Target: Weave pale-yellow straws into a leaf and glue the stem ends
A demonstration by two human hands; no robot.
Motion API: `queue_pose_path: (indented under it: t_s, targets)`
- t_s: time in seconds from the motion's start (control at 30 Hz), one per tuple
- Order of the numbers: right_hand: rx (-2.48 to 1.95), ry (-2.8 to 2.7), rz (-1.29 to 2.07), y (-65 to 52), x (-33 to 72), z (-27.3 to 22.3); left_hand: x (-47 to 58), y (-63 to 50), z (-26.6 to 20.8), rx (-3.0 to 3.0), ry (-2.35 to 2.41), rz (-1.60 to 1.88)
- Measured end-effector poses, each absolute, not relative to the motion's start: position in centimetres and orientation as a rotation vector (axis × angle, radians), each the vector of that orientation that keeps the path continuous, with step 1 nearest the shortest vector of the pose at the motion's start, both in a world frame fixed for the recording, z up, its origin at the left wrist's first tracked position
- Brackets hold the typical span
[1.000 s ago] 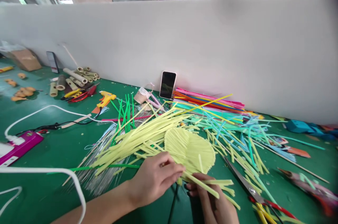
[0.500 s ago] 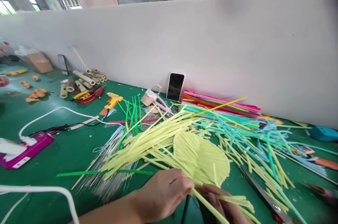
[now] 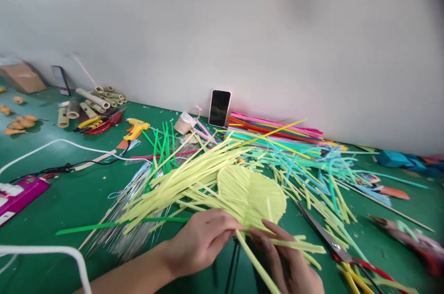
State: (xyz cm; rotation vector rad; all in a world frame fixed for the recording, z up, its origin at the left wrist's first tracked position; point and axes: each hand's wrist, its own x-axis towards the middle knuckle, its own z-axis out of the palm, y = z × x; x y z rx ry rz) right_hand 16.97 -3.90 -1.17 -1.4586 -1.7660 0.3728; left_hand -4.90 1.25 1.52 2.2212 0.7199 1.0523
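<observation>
A pale yellow leaf-shaped piece (image 3: 267, 194), built of fuzzy chenille stems side by side, lies in front of me with a crease down its middle. At its lower tip my left hand (image 3: 204, 241) is closed in a pinch on a chenille stem (image 3: 258, 264) that slants down to the right. My right hand (image 3: 289, 261) grips the leaf's lower edge, thumb and fingers around short loose stem ends (image 3: 301, 245). The exact contact under the fingertips is hidden. Behind my left hand spreads a heap of pale yellow chenille stems (image 3: 194, 171).
Scissors (image 3: 335, 244) lie open to the right. Beyond are teal stems (image 3: 312, 164), a pink and orange bundle (image 3: 274, 127) and a propped phone (image 3: 219, 107). Leftward are a glue gun (image 3: 135, 130), pliers (image 3: 100, 125), bamboo pieces (image 3: 92, 102) and a purple power strip (image 3: 29, 194).
The view has swung right, so everything sits farther left and the scissors' handles show. Both hands stay at the leaf's base; more of my right hand is visible.
</observation>
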Motion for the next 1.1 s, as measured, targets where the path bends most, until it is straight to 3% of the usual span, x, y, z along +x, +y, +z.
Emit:
queue_pose_path:
  t_s: [0.27, 0.6, 1.1]
  targets:
    - [-1.353, -1.863, 0.305, -3.8, 16.6, -1.0, -4.6, 1.8, 1.2, 2.190, 0.921, 1.219]
    - [-1.311, -1.844, 0.306, -3.7, 15.9, 0.0, -4.6, 1.8, 1.5, 2.253, 0.937, 1.045]
    - [-1.214, -1.803, 0.563, -4.4, 15.3, 0.3, -4.9, 1.4, 1.4, 2.290, 0.959, 1.052]
